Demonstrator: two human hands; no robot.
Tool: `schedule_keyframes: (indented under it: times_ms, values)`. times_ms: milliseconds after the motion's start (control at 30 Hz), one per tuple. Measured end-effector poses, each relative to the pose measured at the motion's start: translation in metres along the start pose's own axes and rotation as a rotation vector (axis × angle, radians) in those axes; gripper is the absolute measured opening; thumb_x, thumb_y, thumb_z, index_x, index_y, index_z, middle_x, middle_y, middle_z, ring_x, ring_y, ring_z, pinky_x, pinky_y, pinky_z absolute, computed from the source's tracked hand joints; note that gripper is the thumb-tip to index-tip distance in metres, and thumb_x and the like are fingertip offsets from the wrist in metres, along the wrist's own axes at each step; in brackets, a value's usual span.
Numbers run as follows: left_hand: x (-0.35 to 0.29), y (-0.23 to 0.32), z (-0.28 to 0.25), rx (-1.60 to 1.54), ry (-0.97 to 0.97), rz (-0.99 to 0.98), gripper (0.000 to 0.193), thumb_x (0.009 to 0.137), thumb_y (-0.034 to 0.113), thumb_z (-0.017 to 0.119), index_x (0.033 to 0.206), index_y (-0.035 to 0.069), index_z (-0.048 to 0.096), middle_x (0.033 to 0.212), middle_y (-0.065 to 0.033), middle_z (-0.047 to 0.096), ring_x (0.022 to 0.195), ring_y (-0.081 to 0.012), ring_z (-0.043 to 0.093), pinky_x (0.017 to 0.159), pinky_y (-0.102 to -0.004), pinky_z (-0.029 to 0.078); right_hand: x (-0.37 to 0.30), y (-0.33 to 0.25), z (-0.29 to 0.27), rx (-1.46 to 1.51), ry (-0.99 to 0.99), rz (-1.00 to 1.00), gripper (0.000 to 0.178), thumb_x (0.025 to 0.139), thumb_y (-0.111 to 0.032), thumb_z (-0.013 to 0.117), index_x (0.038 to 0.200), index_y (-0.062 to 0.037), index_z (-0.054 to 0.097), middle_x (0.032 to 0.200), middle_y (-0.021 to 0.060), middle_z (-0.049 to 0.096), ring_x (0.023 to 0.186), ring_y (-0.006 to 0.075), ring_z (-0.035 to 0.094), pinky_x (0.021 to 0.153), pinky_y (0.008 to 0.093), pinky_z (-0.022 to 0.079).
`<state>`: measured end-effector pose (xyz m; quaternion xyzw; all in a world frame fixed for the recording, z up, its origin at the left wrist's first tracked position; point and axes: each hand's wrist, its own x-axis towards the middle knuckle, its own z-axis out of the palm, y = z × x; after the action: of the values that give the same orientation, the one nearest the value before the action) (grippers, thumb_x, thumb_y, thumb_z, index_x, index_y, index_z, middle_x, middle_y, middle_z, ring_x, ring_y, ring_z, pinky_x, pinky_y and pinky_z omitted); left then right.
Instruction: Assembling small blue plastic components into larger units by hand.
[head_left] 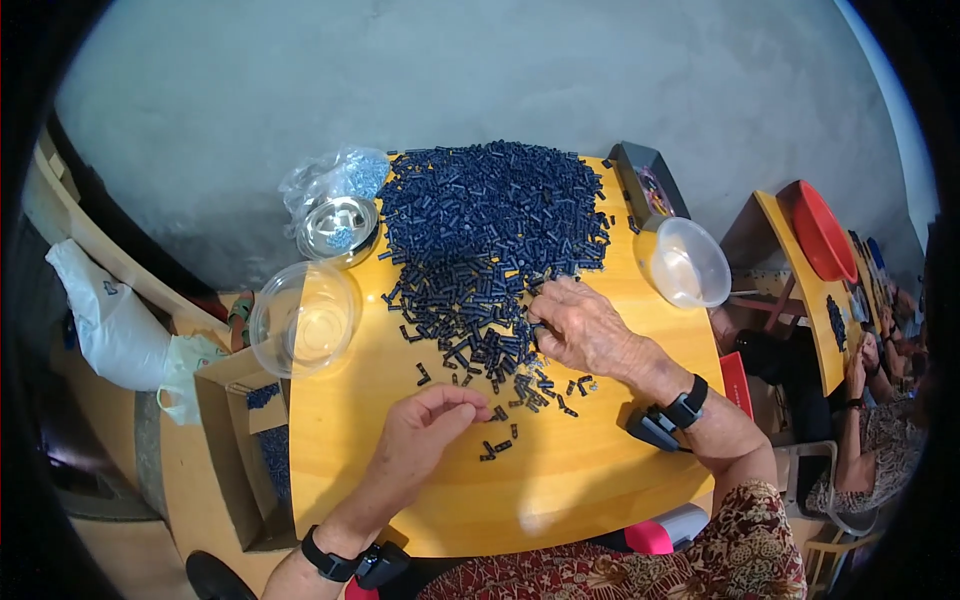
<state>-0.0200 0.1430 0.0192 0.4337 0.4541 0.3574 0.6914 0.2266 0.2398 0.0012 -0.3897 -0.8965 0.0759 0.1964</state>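
A big heap of small dark plastic pieces (490, 200) covers the far half of the yellow table and thins out toward me. My left hand (430, 430) is closed in a pinch at the near end of the heap, with a small black plastic piece (499, 413) at its fingertips. Several loose black pieces (495, 450) lie just in front of it. Against the heap's right edge rests my right hand (580, 325), its fingers curled inward. Whatever those fingers hold is hidden beneath them.
Left of the heap are a clear plastic tub (305, 320), a metal bowl (338, 230) and a plastic bag (360, 172) of pale blue bits. A translucent bowl (690, 262) and a dark tray (648, 185) stand right. A cardboard box (240, 470) sits below left. Another person (870, 460) works at right.
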Motion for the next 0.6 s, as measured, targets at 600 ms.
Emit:
schedule_keyframes:
  times_ms: [600]
  values:
    - [0.0003,-0.0042,0.0004,-0.051,0.016,0.001,0.018,0.093,0.008,0.054,0.106,-0.001,0.062,0.098,-0.0075,0.066,0.095,-0.0126,0.061,0.088,-0.0248,0.047,-0.0076,0.0017,-0.0004,0.154,0.094,0.007,0.007,0.077,-0.006,0.064,0.083,-0.0046,0.061,0.077,0.0096,0.055,0.079,0.0284,0.055,0.071,0.0391,0.047]
